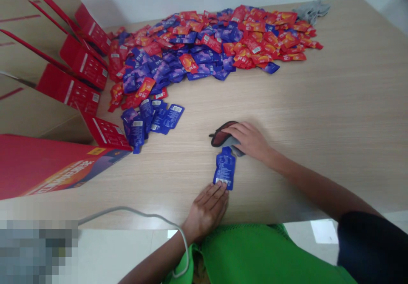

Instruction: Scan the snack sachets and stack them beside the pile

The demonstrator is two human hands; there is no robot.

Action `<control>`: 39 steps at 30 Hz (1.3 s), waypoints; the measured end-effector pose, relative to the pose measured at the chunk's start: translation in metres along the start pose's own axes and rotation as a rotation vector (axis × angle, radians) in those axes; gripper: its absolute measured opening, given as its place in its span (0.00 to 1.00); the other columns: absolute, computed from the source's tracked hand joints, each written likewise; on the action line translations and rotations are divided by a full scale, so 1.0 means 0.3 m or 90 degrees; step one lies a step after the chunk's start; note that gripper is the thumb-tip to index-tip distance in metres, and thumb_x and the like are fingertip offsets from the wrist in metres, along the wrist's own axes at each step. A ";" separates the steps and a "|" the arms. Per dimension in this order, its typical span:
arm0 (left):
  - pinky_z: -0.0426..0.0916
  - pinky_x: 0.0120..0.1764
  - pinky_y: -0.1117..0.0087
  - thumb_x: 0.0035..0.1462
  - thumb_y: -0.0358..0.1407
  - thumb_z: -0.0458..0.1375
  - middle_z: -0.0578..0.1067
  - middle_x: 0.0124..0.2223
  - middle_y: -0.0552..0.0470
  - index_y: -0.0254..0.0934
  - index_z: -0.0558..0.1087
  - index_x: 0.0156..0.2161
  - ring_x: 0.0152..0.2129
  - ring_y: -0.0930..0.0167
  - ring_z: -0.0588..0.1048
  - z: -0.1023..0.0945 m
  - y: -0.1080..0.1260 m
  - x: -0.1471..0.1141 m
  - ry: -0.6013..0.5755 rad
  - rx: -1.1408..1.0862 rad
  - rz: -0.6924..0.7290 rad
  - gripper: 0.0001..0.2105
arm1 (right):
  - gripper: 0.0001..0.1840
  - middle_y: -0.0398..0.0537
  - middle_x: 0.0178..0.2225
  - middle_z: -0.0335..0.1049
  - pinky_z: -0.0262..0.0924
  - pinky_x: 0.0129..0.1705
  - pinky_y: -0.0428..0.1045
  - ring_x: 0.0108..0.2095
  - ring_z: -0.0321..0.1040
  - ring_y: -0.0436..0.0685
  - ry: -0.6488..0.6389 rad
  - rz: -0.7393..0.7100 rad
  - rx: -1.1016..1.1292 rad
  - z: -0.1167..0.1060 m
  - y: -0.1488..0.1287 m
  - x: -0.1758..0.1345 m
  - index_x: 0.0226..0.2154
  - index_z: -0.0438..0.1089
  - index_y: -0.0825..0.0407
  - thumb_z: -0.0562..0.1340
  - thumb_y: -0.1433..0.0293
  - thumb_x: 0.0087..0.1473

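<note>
Nearest us is a bright green fabric garment (242,254), below the near edge of the wood-grained desk (302,105). Just inside that edge, our left hand (207,207) lies flat, fingers side by side and pinching nothing, their tips on the lower end of a flat blue spouted pouch (225,169). By its spout, our right hand (250,141) bends over a grey cloth (237,149) and a dark oval pad with black edging (219,137) (whether it pinches them, we cannot tell). Toward the desk's left edge, a small cluster of blue pouches (158,120) lies beside a red printed cardboard box (41,160), perhaps already handled. Most seems left: a mixed heap of red-orange and blue pouches (204,56) along the far edge.
</note>
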State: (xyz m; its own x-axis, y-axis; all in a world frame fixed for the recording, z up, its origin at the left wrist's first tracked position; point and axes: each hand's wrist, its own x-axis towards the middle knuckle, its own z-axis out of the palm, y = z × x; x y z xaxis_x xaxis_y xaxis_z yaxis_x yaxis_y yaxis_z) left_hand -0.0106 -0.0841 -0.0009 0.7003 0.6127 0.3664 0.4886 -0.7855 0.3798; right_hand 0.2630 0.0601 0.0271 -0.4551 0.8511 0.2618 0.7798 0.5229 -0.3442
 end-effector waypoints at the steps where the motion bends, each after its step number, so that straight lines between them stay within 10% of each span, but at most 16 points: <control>1: 0.72 0.65 0.58 0.69 0.28 0.60 0.77 0.62 0.44 0.33 0.75 0.60 0.62 0.62 0.75 0.001 0.000 -0.001 0.003 -0.001 -0.001 0.16 | 0.31 0.56 0.57 0.73 0.64 0.58 0.64 0.56 0.68 0.69 0.040 -0.001 0.007 -0.030 0.000 0.010 0.63 0.66 0.49 0.68 0.72 0.58; 5: 0.73 0.63 0.56 0.68 0.28 0.60 0.78 0.60 0.43 0.33 0.75 0.59 0.60 0.60 0.76 0.006 -0.001 -0.004 0.008 -0.006 -0.004 0.16 | 0.27 0.56 0.56 0.74 0.65 0.57 0.61 0.54 0.70 0.65 0.164 -0.052 0.093 -0.089 -0.117 -0.031 0.64 0.64 0.49 0.63 0.68 0.64; 11: 0.82 0.42 0.67 0.68 0.29 0.59 0.84 0.37 0.50 0.40 0.81 0.44 0.33 0.68 0.84 0.007 0.001 -0.012 -0.020 -0.007 -0.068 0.08 | 0.21 0.51 0.52 0.78 0.66 0.54 0.57 0.50 0.71 0.60 -0.081 -0.192 0.119 0.047 -0.288 -0.175 0.61 0.68 0.49 0.60 0.71 0.67; 17: 0.75 0.61 0.58 0.69 0.28 0.59 0.79 0.59 0.44 0.34 0.77 0.58 0.57 0.62 0.79 0.001 -0.003 -0.004 -0.010 -0.002 -0.002 0.15 | 0.28 0.54 0.55 0.75 0.65 0.56 0.60 0.53 0.69 0.64 -0.085 -0.111 0.094 0.112 -0.157 -0.111 0.61 0.68 0.50 0.69 0.67 0.60; 24: 0.70 0.66 0.59 0.68 0.28 0.60 0.77 0.62 0.44 0.32 0.75 0.60 0.63 0.62 0.74 0.002 -0.008 -0.001 0.000 -0.010 -0.005 0.16 | 0.33 0.57 0.58 0.73 0.64 0.58 0.64 0.56 0.68 0.69 0.055 -0.006 0.045 -0.027 -0.031 0.022 0.66 0.64 0.48 0.67 0.71 0.59; 27: 0.72 0.64 0.57 0.68 0.28 0.60 0.78 0.60 0.43 0.33 0.76 0.59 0.59 0.61 0.77 0.002 -0.004 -0.003 0.000 -0.013 -0.010 0.16 | 0.31 0.55 0.57 0.73 0.65 0.58 0.63 0.55 0.70 0.67 0.113 -0.027 0.105 -0.070 -0.123 -0.025 0.67 0.62 0.46 0.63 0.69 0.63; 33: 0.82 0.43 0.67 0.67 0.30 0.60 0.84 0.37 0.50 0.38 0.81 0.45 0.31 0.69 0.84 0.005 0.001 -0.013 -0.011 -0.019 -0.068 0.06 | 0.22 0.51 0.53 0.78 0.67 0.55 0.59 0.50 0.71 0.62 -0.088 -0.156 0.126 0.056 -0.266 -0.179 0.61 0.68 0.48 0.60 0.69 0.66; 39: 0.74 0.61 0.57 0.70 0.28 0.58 0.78 0.61 0.44 0.34 0.76 0.58 0.58 0.61 0.77 -0.020 -0.002 0.022 -0.010 -0.012 -0.007 0.14 | 0.29 0.56 0.57 0.75 0.64 0.59 0.63 0.56 0.69 0.67 -0.045 -0.037 0.057 0.081 -0.069 -0.056 0.63 0.67 0.49 0.66 0.71 0.60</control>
State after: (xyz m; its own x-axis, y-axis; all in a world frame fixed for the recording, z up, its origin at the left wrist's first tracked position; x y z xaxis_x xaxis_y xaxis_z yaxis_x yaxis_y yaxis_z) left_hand -0.0094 -0.0790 0.0063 0.7024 0.6203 0.3491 0.4869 -0.7765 0.3999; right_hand 0.2440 0.0361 0.0079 -0.5300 0.8188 0.2206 0.7109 0.5708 -0.4109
